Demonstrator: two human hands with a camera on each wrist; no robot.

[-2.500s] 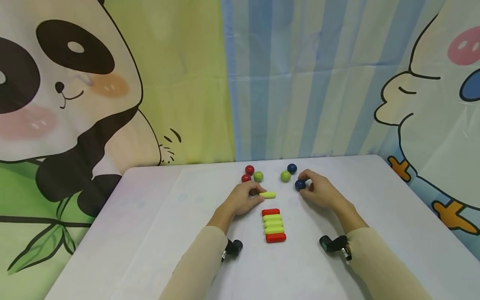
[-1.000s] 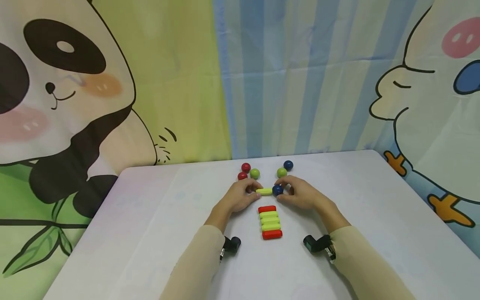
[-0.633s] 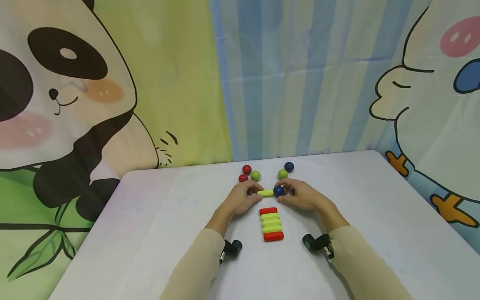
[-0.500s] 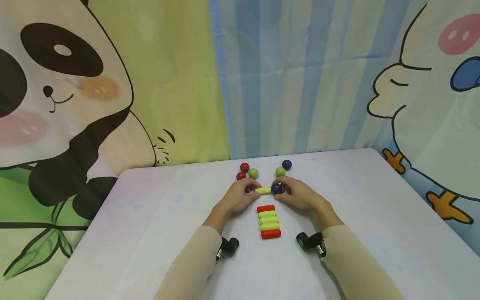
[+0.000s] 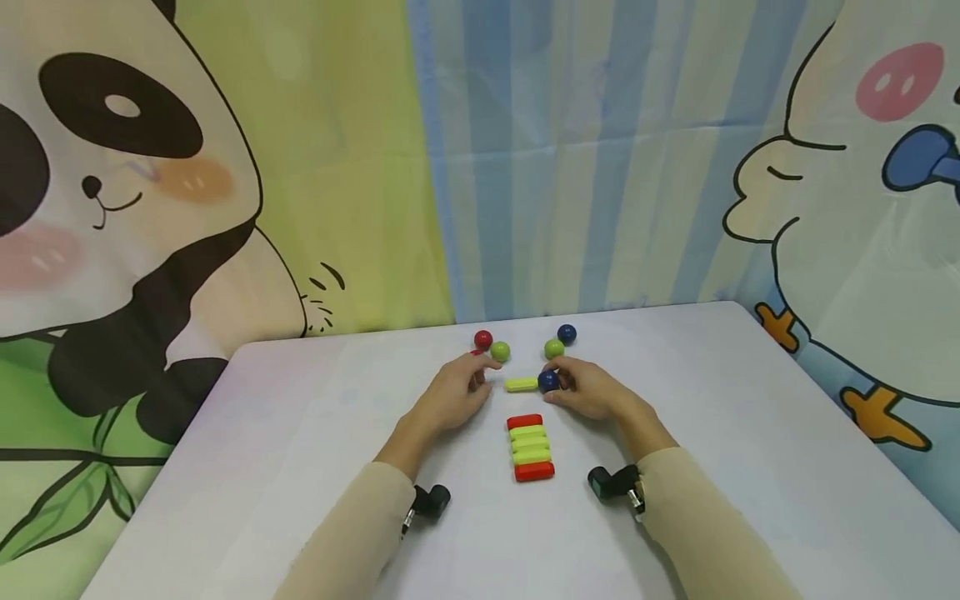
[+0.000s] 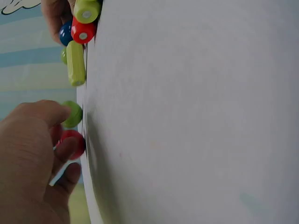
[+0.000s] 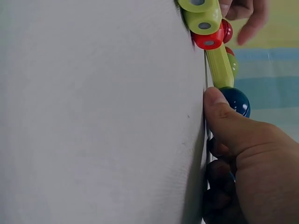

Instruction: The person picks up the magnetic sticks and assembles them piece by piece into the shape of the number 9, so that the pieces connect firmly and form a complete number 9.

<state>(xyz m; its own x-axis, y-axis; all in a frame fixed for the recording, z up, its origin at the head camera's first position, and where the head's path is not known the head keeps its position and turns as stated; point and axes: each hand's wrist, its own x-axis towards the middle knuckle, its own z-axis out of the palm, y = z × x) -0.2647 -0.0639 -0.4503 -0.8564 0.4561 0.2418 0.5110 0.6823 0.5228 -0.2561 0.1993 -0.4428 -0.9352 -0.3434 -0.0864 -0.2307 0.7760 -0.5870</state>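
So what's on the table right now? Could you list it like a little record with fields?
left hand: open, fingers reaching toward the red ball
right hand: pinches the blue ball
yellow-green stick: lies flat, one end against that blue ball
stack of sticks: red, three yellow-green, red, side by side
loose balls: green ball, second green ball, far blue ball
surface: white table

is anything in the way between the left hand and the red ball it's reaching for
Nothing visible. The left hand has its fingertips right at the red ball, which they partly hide from the head view. The green ball sits beside it, not between. The right hand holds the blue ball against the yellow-green stick.
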